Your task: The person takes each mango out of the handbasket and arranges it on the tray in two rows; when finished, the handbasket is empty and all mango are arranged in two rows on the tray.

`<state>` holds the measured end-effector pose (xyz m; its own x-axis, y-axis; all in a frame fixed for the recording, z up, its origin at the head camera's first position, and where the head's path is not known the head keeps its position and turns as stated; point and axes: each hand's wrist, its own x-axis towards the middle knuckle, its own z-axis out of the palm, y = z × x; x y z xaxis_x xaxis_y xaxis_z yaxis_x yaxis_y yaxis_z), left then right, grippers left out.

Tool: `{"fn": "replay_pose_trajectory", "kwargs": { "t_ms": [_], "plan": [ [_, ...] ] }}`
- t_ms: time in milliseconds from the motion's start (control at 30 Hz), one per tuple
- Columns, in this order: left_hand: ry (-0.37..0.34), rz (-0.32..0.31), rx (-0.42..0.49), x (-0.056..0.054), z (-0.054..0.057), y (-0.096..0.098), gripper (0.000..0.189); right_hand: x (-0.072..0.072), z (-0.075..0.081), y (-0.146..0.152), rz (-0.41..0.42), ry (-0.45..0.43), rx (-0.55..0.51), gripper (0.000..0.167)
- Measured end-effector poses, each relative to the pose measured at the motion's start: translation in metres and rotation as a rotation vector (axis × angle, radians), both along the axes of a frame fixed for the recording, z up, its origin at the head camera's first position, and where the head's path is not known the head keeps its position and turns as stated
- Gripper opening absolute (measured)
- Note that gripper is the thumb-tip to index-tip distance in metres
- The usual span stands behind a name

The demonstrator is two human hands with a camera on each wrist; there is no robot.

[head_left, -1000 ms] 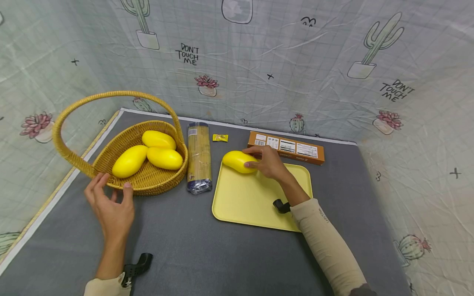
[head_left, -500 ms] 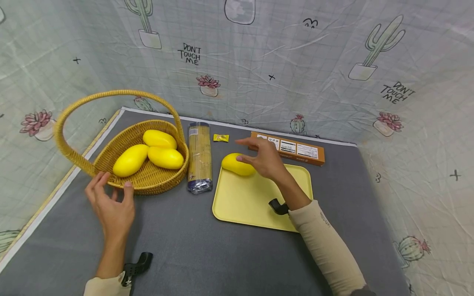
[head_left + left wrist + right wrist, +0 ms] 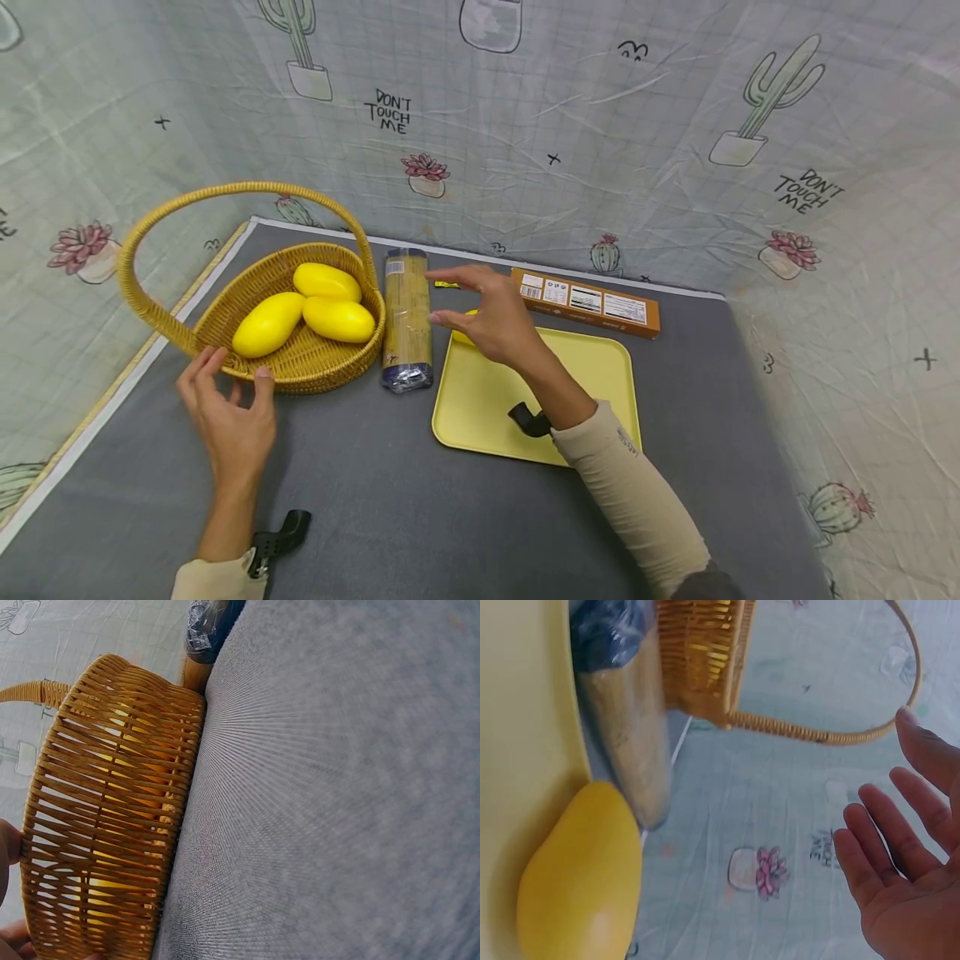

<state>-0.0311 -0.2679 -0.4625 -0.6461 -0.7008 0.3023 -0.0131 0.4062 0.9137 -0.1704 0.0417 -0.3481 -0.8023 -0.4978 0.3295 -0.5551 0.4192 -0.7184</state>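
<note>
Near the rim of the yellow wicker basket [image 3: 322,382], my left hand [image 3: 232,429] holds on with curled fingers and thumb. Inside the basket lie 3 yellow mangoes [image 3: 267,325]. My right hand [image 3: 491,317] is raised over the tray's far left corner, thumb and fingers spread apart around nothing. Partly hidden behind it in the head view, another mango [image 3: 581,881] rests on the pale yellow tray [image 3: 487,412]; the right wrist view shows it apart from the fingers.
Between basket and tray lies a clear-wrapped pack of spaghetti [image 3: 407,321]. A small yellow-wrapped candy [image 3: 446,285] sits behind the right hand, half covered. An orange-brown box [image 3: 588,307] lies behind the tray. Patterned cloth walls [image 3: 487,125] enclose the table.
My right hand has let go of the mango on the tray, lifted, and moved left toward the spaghetti pack. The left hand stays at the basket rim.
</note>
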Motion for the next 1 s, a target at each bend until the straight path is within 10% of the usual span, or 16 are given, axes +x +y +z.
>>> {"fn": "replay_pose_trajectory", "kwargs": {
  "t_ms": [1000],
  "plan": [
    [-0.010, 0.002, -0.032, 0.000, 0.002, 0.002, 0.056, -0.009, -0.050, -0.120, 0.115, 0.034, 0.124, 0.059]
  ]
}}
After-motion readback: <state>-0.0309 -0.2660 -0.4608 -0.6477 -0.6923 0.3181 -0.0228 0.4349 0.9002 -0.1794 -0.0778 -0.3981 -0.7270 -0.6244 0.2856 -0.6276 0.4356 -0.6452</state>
